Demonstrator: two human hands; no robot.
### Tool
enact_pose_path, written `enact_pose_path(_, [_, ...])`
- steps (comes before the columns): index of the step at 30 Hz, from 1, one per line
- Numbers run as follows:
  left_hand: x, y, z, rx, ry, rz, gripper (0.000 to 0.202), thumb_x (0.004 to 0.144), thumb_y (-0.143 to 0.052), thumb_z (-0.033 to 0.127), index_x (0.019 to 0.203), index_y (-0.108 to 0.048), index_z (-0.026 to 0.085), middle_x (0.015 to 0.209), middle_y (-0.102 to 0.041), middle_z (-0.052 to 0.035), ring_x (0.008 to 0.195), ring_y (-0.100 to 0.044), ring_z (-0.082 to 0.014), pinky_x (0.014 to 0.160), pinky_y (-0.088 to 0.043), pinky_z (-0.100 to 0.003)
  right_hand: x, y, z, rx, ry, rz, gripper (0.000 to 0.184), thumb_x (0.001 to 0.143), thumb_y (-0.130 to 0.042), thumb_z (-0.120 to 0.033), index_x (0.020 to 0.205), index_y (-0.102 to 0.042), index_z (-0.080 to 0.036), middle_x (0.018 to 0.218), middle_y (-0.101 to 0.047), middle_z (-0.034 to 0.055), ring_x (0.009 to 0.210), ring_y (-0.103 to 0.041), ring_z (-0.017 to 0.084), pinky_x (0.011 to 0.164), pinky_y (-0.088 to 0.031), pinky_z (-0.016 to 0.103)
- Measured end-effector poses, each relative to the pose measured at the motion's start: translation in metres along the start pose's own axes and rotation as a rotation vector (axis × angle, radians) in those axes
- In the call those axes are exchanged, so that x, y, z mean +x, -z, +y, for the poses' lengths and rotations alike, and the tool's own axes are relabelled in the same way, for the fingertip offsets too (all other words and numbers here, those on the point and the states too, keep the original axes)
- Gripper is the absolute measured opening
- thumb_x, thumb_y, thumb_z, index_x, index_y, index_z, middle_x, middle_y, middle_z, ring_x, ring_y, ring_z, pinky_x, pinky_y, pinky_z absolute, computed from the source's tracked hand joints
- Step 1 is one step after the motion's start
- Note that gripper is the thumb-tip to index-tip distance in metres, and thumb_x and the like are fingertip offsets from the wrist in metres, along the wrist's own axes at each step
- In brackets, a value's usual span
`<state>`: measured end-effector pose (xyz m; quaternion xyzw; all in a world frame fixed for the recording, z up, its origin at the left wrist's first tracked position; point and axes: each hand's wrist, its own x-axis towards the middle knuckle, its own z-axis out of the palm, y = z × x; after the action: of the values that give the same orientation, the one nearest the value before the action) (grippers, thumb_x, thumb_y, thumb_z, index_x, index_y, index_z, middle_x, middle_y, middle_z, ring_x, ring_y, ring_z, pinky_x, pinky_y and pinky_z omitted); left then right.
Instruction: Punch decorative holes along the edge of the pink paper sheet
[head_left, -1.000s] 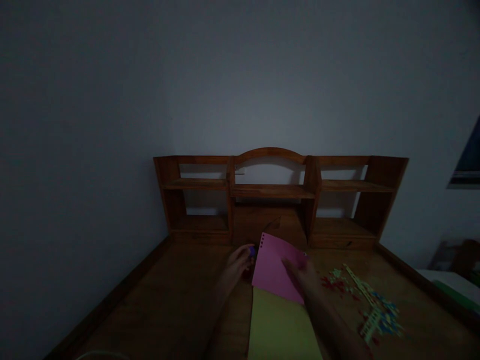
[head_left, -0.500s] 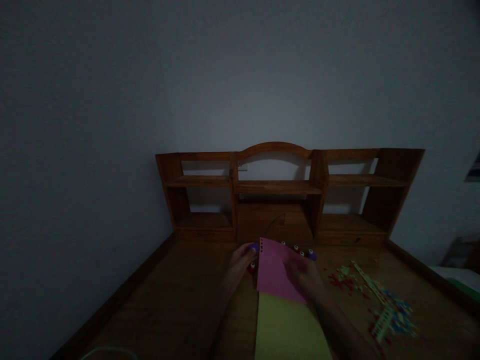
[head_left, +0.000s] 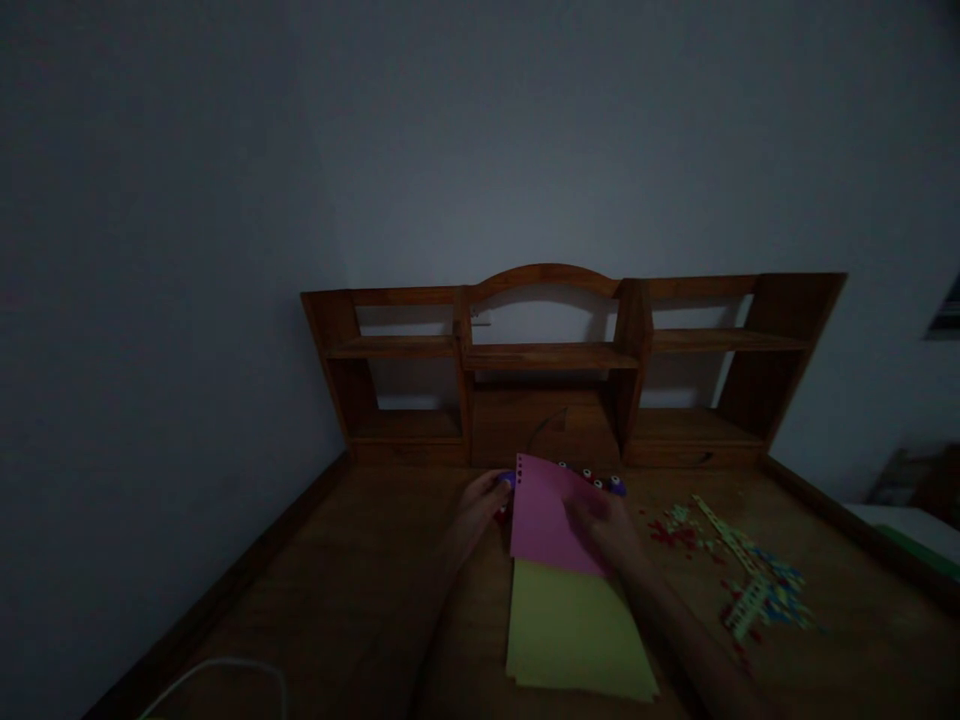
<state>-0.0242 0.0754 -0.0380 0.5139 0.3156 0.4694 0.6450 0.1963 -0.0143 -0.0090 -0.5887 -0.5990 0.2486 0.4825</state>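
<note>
A pink sheet of paper (head_left: 551, 520) with punched holes along its left edge lies over the upper part of a yellow sheet (head_left: 574, 630). My left hand (head_left: 476, 510) is at the pink sheet's left edge, its thumb and fingers closed on a small purple round piece (head_left: 507, 478). Just below that piece is a red one (head_left: 502, 516), partly hidden by the hand. My right hand (head_left: 606, 528) is over the right part of the pink sheet, fingers drawn together. Dim light and blur hide what, if anything, they hold.
Small purple and red pieces with white eye-like tops (head_left: 616, 485) line the pink sheet's far edge. Tiny red, blue and pale bits (head_left: 780, 595) with light strips (head_left: 724, 535) lie scattered to the right. A wooden shelf unit (head_left: 551, 356) stands behind; a pale cord (head_left: 232, 661) lies front left.
The view has tipped slightly down, so everything sits higher and the yellow sheet's near edge now shows. Both hands keep about the same places at the pink paper.
</note>
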Motion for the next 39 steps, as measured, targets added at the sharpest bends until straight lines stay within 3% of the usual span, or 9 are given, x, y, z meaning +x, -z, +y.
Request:
enact_pose_path(9, [-0.005,-0.003,0.003,-0.164,0.014,0.040,0.053,0.065,-0.075,0.039,0.109,-0.061,0.012,0.114,-0.064,-0.0116,0.095,-0.064,-0.0138,0.091,-0.050,-0.028,0.000,-0.002,0.003,0.026,-0.020,-0.002,0.045,0.081,-0.055,-0.049,0.096,-0.069,-0.009,0.088,-0.070,0.0091,0.078,-0.064,0.020,0.066,-0.048,0.026])
enact_pose_path(14, [-0.006,-0.007,0.004,-0.138,0.014,0.041,0.056,0.065,-0.075,0.041,0.111,-0.060,0.011,0.112,-0.064,-0.0127,0.090,-0.065,-0.0133,0.085,-0.051,-0.026,-0.001,-0.003,0.002,0.053,0.005,-0.020,0.047,0.082,-0.054,-0.050,0.108,-0.068,-0.012,0.094,-0.070,0.0078,0.081,-0.064,0.019,0.069,-0.049,0.025])
enact_pose_path(18, [-0.007,-0.009,0.005,-0.114,0.012,0.017,0.055,0.067,-0.073,0.041,0.112,-0.059,0.012,0.113,-0.064,-0.0118,0.090,-0.064,-0.0129,0.083,-0.050,-0.025,-0.002,-0.005,0.004,0.071,-0.019,-0.022,0.047,0.082,-0.054,-0.051,0.105,-0.068,-0.012,0.091,-0.070,0.0081,0.079,-0.064,0.019,0.065,-0.048,0.025])
enact_pose_path(25, [-0.008,-0.008,0.003,-0.070,0.014,-0.029,0.055,0.066,-0.073,0.042,0.111,-0.061,0.013,0.116,-0.063,-0.0115,0.094,-0.063,-0.0123,0.087,-0.050,-0.025,-0.002,-0.002,0.001,0.090,-0.005,-0.040,0.044,0.083,-0.054,-0.045,0.110,-0.068,-0.014,0.104,-0.069,0.0081,0.092,-0.065,0.021,0.079,-0.050,0.029])
enact_pose_path(30, [-0.005,-0.004,-0.002,0.064,0.025,-0.012,0.056,0.063,-0.075,0.045,0.109,-0.063,0.013,0.115,-0.064,-0.0112,0.091,-0.063,-0.0128,0.083,-0.049,-0.024,-0.004,0.001,-0.007,0.095,-0.038,-0.018,0.044,0.080,-0.056,-0.046,0.102,-0.070,-0.011,0.094,-0.071,0.0098,0.082,-0.065,0.021,0.070,-0.050,0.028])
enact_pose_path(39, [-0.008,-0.004,0.004,0.165,0.026,-0.045,0.055,0.063,-0.075,0.044,0.108,-0.064,0.014,0.114,-0.065,-0.0107,0.091,-0.062,-0.0124,0.083,-0.047,-0.022,-0.002,0.000,-0.001,0.099,-0.008,-0.013,0.050,0.081,-0.055,-0.050,0.108,-0.069,-0.010,0.100,-0.070,0.0105,0.087,-0.065,0.022,0.076,-0.051,0.030])
